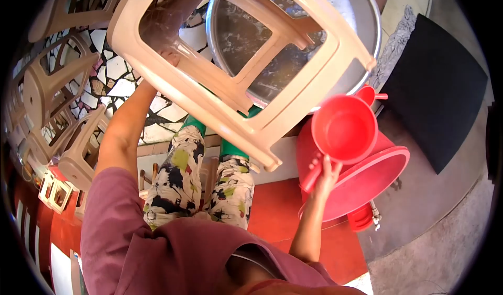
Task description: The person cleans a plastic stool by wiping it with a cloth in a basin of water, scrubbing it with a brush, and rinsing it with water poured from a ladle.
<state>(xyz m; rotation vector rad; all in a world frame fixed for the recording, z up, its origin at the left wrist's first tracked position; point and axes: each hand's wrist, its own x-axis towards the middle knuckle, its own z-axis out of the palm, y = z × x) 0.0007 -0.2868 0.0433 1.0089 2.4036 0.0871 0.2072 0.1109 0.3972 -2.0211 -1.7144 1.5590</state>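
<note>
A beige plastic stool is held up on its side in front of me, over part of the metal basin. My left hand grips the stool from inside its frame; the fingers are partly hidden behind the plastic. In my right hand is the handle of a red dipper, whose round bowl faces up towards me. The dipper is above a large red tub, to the right of my knees. Foamy water fills the wide metal basin behind the stool.
A second red dipper is beside the basin. Several more beige stools stand at the left on the broken-tile floor. To the right are a black panel and a grey cloth. A metal tap shows near the tub.
</note>
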